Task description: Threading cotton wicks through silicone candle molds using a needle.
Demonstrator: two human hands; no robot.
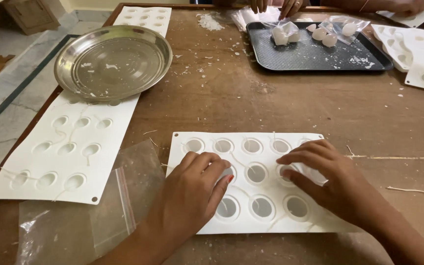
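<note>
A white silicone mould (251, 216) with rows of round cavities lies flat on the brown wooden table in front of me. My left hand (192, 194) rests on its left part, fingers curled down over a middle-row cavity. My right hand (327, 179) presses on the mould's right part, fingertips at a middle-row cavity (286, 172). Several cavities hold pale filling with thin string wicks sticking out. Neither hand holds a loose object.
A second white mould (65, 152) lies to the left with a steel plate (113, 61) on its far end. A clear zip bag (99, 211) lies near left. Another person's hands (276, 6) work beyond a black tray (315, 54) holding bagged white pieces. More moulds (418, 59) lie far right.
</note>
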